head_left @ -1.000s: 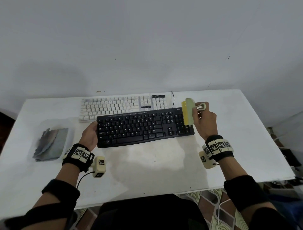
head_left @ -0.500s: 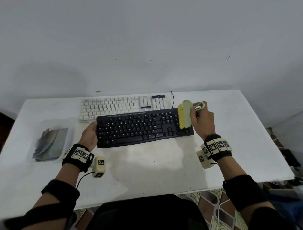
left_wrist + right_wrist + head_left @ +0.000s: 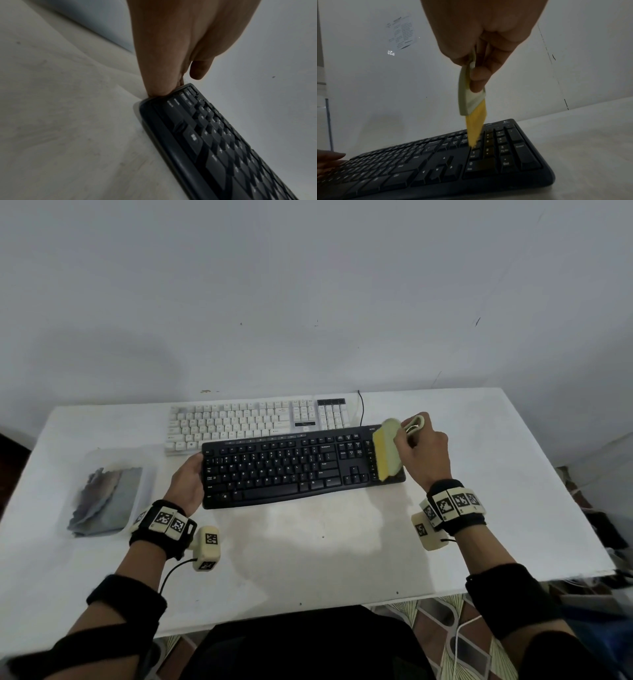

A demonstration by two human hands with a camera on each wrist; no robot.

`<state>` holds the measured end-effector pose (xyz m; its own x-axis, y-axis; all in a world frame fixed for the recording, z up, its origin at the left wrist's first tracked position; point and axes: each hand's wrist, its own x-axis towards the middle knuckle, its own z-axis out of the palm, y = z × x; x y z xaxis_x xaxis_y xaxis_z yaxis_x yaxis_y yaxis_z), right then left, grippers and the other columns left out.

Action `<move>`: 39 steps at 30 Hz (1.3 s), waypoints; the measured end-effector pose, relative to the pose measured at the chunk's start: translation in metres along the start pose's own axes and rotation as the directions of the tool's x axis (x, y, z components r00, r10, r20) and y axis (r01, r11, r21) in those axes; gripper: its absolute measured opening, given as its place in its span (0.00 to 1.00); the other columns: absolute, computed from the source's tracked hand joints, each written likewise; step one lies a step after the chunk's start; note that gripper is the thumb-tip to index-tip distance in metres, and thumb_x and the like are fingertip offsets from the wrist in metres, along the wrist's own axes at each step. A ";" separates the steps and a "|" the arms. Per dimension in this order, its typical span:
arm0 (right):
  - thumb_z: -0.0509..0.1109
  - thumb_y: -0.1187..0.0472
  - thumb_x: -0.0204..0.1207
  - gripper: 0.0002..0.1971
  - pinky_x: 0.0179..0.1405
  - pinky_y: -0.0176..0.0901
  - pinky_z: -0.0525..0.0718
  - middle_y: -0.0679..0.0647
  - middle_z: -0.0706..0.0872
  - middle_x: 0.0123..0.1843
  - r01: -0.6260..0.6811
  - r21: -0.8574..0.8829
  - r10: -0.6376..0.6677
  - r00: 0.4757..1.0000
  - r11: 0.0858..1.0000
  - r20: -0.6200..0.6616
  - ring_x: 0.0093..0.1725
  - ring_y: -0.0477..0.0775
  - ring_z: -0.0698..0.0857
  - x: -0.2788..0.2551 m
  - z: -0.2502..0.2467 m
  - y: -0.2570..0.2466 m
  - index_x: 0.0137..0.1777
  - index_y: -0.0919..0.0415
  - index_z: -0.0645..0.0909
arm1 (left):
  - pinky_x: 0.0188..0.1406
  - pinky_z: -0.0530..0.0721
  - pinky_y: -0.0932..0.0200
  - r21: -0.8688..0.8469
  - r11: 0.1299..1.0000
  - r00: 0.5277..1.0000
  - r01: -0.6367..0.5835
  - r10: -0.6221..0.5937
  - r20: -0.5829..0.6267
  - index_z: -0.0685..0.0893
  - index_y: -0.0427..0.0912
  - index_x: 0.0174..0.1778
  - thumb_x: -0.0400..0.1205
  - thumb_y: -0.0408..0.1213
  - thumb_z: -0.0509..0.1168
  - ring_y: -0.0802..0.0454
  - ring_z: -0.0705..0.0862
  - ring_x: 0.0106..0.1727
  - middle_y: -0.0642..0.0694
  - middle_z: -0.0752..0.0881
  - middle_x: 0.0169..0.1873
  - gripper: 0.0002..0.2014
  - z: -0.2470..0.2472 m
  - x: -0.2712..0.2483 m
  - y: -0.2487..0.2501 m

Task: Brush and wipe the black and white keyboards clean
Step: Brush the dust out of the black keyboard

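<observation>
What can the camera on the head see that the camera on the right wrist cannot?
Only the head view shows the white keyboard behind the black one, the clear plastic tray of grey cloths at the table's left side, and both banded wrists.

Only the right wrist view shows the yellow bristles reaching the number keys, and a printed paper sheet on the wall.

Both show the black keyboard, the pale green brush gripped by the right hand, and the left hand at the keyboard's left end.
</observation>
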<state>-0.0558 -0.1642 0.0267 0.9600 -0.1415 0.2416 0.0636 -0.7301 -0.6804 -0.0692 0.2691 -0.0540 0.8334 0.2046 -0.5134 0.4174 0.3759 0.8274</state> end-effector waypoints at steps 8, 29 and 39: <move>0.65 0.54 0.87 0.05 0.32 0.46 0.77 0.52 0.83 0.29 0.075 -0.044 -0.072 0.996 0.996 0.060 0.30 0.52 0.82 0.002 0.008 0.006 0.55 0.55 0.75 | 0.55 0.86 0.46 0.025 1.000 1.000 -0.005 0.005 -0.009 0.86 0.39 0.62 0.91 0.40 0.58 0.48 0.89 0.53 0.47 0.92 0.49 0.13 -0.001 0.002 -0.002; 0.68 0.57 0.81 0.06 0.31 0.30 0.72 0.55 0.82 0.28 -0.014 -0.058 0.019 0.997 0.998 0.081 0.32 0.54 0.79 0.006 0.001 0.007 0.46 0.56 0.75 | 0.54 0.85 0.47 0.019 1.000 1.000 0.000 0.000 0.006 0.84 0.37 0.68 0.92 0.40 0.58 0.48 0.89 0.54 0.47 0.92 0.50 0.15 0.001 -0.002 0.000; 0.65 0.54 0.87 0.08 0.33 0.47 0.79 0.52 0.83 0.30 0.088 -0.039 -0.083 0.989 0.995 0.124 0.31 0.52 0.83 0.000 0.013 -0.006 0.55 0.58 0.74 | 0.50 0.85 0.49 0.031 0.999 1.000 -0.007 0.007 0.006 0.86 0.40 0.62 0.92 0.39 0.57 0.51 0.90 0.51 0.47 0.91 0.50 0.13 0.006 -0.009 0.003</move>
<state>-0.0528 -0.1511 0.0214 0.9779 0.0036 0.2091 0.1373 -0.7653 -0.6289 -0.0731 0.2628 -0.0449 0.8388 0.2015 -0.5058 0.4221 0.3462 0.8378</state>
